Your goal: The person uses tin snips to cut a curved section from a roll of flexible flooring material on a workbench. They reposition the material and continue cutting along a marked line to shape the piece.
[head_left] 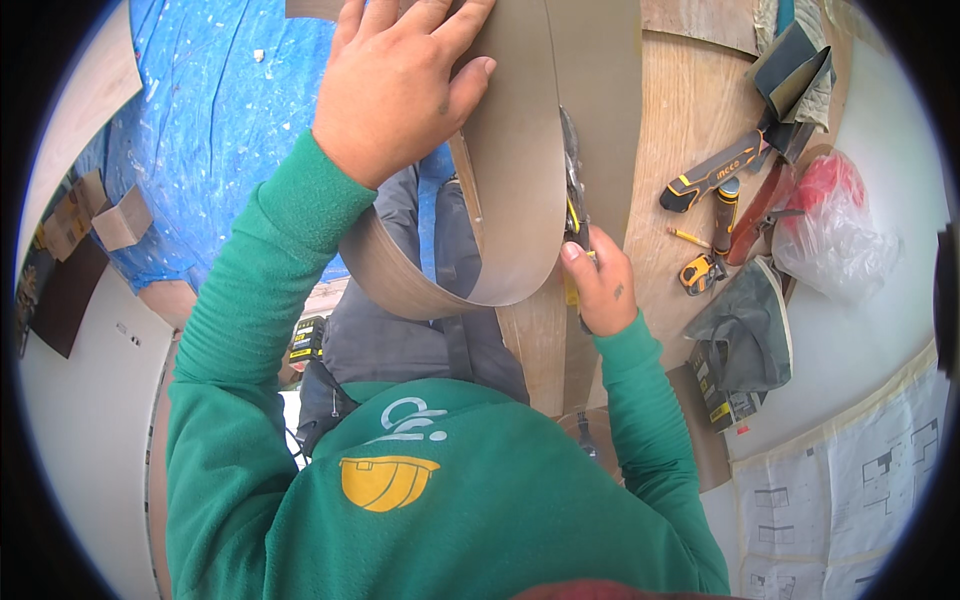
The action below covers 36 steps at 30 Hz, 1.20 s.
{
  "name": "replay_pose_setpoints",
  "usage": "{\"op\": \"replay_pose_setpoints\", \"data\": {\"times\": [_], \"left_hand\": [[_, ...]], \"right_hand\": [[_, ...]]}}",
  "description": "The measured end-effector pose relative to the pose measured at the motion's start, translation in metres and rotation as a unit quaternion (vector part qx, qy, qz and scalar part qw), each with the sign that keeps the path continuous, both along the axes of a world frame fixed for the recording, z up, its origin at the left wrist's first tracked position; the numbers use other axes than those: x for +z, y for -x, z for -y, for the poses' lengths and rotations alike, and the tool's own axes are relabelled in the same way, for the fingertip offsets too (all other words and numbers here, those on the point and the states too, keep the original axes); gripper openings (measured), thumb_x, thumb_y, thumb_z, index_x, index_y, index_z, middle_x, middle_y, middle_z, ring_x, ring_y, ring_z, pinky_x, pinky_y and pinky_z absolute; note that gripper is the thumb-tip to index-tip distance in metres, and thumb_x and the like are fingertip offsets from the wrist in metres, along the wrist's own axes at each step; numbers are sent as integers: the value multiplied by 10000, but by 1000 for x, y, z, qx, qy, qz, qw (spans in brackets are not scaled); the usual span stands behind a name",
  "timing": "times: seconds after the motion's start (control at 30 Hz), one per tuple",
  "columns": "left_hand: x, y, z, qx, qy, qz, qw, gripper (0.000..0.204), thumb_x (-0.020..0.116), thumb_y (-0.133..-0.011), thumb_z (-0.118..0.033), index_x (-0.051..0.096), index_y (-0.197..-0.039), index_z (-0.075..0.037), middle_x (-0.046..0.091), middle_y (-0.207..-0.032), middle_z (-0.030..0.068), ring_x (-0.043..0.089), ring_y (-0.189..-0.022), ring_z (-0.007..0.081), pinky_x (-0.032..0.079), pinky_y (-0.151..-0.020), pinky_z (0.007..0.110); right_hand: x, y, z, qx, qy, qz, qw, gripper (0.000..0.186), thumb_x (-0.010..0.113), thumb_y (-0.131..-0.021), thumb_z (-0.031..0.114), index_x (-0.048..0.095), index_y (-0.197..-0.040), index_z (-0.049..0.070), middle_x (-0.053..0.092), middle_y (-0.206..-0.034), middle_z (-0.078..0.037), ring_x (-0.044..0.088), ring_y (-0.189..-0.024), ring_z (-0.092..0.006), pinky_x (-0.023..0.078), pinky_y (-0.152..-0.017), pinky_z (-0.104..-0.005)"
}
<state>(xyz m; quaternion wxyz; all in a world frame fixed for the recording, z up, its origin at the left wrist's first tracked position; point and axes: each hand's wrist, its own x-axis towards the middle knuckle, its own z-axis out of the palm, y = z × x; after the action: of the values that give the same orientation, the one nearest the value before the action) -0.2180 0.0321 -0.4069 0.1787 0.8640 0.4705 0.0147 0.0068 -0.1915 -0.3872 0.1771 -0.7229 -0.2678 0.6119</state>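
My left hand (405,95) lies with fingers spread on a thin, flexible grey-brown sheet (515,160), at its upper part. The sheet's near end curls up and round in a wide loop in front of my legs. In my right hand (607,290) are snips (573,165) with yellow and black handles, gripped at the sheet's right side. Their metal jaws stand at a thin line that runs up the sheet and parts the curled strip from a flat piece (605,90) to the right. The jaw tips are hard to make out.
Right of the sheet, on a wooden board (668,130), lie a handsaw (715,172), a screwdriver (726,212), a pencil (690,238) and a tape measure (701,273). Beyond are a plastic bag (835,235) and a grey pouch (745,325). Blue tarp (230,110) spreads at left, near a cardboard box (123,217).
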Motion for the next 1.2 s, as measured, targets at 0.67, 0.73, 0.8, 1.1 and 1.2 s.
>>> {"op": "replay_pose_setpoints", "data": {"times": [0.67, 0.73, 0.8, 1.1, 1.2], "left_hand": [[2, 0, -1, -2, 13, -3, 1000, 628, 697, -937, -289, 574, -1493, -24, 443, -1629, 260, 315, -1552, 507, 274, -1257, 639], [1, 0, -1, -3, 12, -4, 1000, 629, 696, -937, -290, 573, -1494, -23, 442, -1629, 261, 313, -1553, 506, 273, -1258, 638], [1, 0, 0, -2, 13, -8, 1000, 630, 696, -937, -291, 573, -1494, -23, 442, -1629, 261, 313, -1554, 506, 271, -1259, 637], [0, 0, -1, -3, 14, -6, 1000, 634, 695, -938, -297, 571, -1496, -23, 435, -1635, 260, 314, -1553, 504, 270, -1262, 630], [-1, 0, 0, -3, 16, -6, 1000, 635, 695, -938, -297, 570, -1496, -21, 433, -1635, 262, 316, -1551, 506, 270, -1263, 626]], "right_hand": [[2, 2, -11, 11, -5, 2, 1000, 405, 685, -1023, 368, 670, -1096, -31, 626, -787, -55, 548, -723, -127, 476, -664, -325], [3, 2, -12, 12, 7, 9, 1000, 398, 689, -1021, 362, 673, -1093, -29, 622, -778, -53, 546, -719, -126, 474, -658, -327], [3, 0, -11, 10, 32, 10, 999, 390, 692, -1019, 356, 677, -1088, -28, 618, -769, -51, 544, -715, -126, 472, -653, -331], [-2, 2, -14, 15, -32, 12, 999, 434, 692, -1014, 399, 666, -1074, -30, 621, -768, -60, 551, -715, -140, 477, -656, -340], [-4, 2, -12, 0, -18, 1, 1000, 430, 694, -1014, 390, 667, -1084, -34, 626, -772, -62, 554, -715, -139, 479, -655, -339]]}}
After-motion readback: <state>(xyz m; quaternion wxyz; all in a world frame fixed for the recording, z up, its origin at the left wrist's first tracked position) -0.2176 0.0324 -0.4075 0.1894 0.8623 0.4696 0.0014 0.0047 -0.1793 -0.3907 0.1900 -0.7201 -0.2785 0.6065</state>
